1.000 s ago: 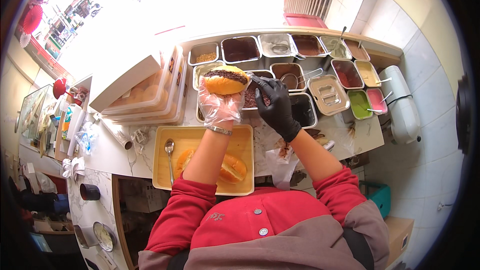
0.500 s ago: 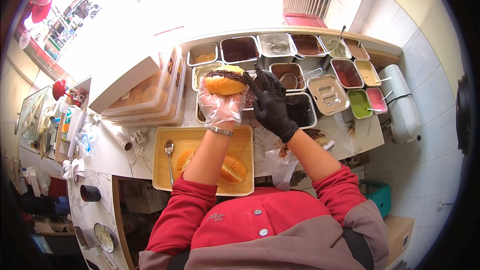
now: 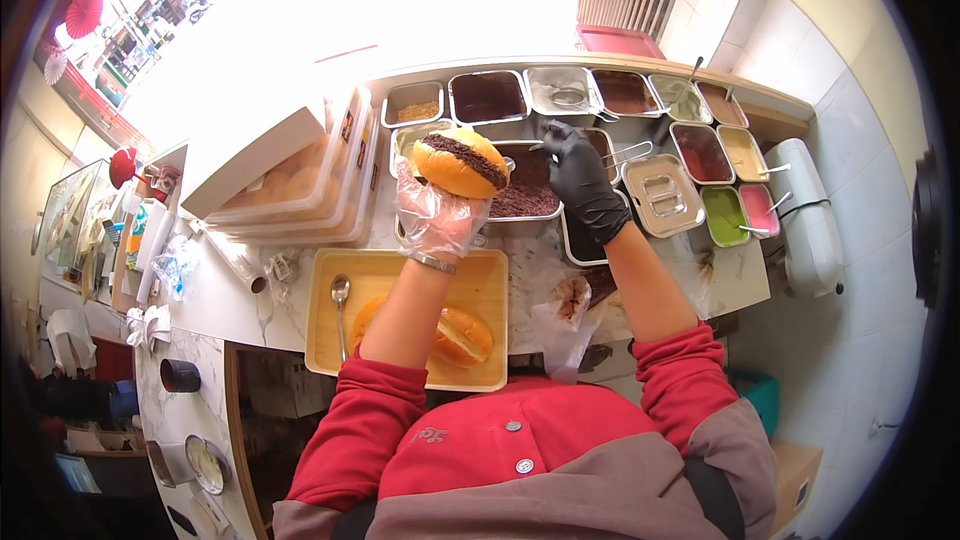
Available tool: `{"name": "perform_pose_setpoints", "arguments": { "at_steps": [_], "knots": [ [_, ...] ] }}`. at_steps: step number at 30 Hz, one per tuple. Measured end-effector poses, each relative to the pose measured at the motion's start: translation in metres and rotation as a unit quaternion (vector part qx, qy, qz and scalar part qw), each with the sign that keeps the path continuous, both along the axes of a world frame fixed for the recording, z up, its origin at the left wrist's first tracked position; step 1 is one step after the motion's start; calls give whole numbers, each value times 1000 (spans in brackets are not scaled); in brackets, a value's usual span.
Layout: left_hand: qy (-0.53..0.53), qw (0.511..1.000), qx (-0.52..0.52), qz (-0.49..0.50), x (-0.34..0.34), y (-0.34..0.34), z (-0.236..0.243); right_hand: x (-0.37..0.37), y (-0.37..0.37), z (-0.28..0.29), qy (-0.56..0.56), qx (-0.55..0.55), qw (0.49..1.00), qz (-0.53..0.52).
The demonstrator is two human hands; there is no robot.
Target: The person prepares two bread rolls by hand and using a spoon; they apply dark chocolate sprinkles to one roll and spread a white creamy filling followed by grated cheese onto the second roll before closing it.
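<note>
My left hand, in a clear plastic glove, holds up a split bun from below. Dark chocolate sprinkles fill the cut along the bun's side. My right hand, in a black glove, is at the right edge of a steel tub of dark sprinkles. Its fingers are drawn together; whatever they hold, if anything, cannot be made out. Below my left forearm, a yellow tray carries a spoon and more buns, partly hidden by that arm.
Steel tubs of brown, red, green, pink and pale fillings stand in rows, one under a steel lid. Stacked clear boxes of buns rise at the left. A smeared plastic bag hangs over the counter's front edge. A grey-white appliance stands right.
My right hand has moved from beside the bun rightward, its spread fingers now drawn together. The bun has tilted in my left hand, and the sprinkle tub shows more fully.
</note>
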State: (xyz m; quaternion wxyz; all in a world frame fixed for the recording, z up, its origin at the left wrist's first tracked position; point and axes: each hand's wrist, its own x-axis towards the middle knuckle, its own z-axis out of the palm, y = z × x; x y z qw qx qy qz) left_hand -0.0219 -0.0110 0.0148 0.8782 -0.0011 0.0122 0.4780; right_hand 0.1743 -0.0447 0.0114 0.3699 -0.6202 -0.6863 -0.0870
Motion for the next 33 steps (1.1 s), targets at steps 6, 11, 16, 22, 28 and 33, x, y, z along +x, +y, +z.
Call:
{"name": "perform_pose_setpoints", "arguments": {
  "at_steps": [6,11,16,22,28,33],
  "knots": [
    [45,999,-10,-22,-12,-7,3,-15,6,3,354,-107,928,40],
    [50,997,-8,-58,-10,-11,10,-24,1,-4,542,-269,776,177],
    [8,997,-25,-73,-28,-31,29,-47,-19,25,619,-345,681,182],
    [-32,998,-47,-42,-112,-83,57,-88,-54,32,562,-374,664,320],
    [-42,983,-12,176,-255,-160,49,-167,-73,22,445,-507,645,359],
    [32,918,-63,391,-358,-240,11,-255,-71,16,438,-548,596,391]
  ]
}}
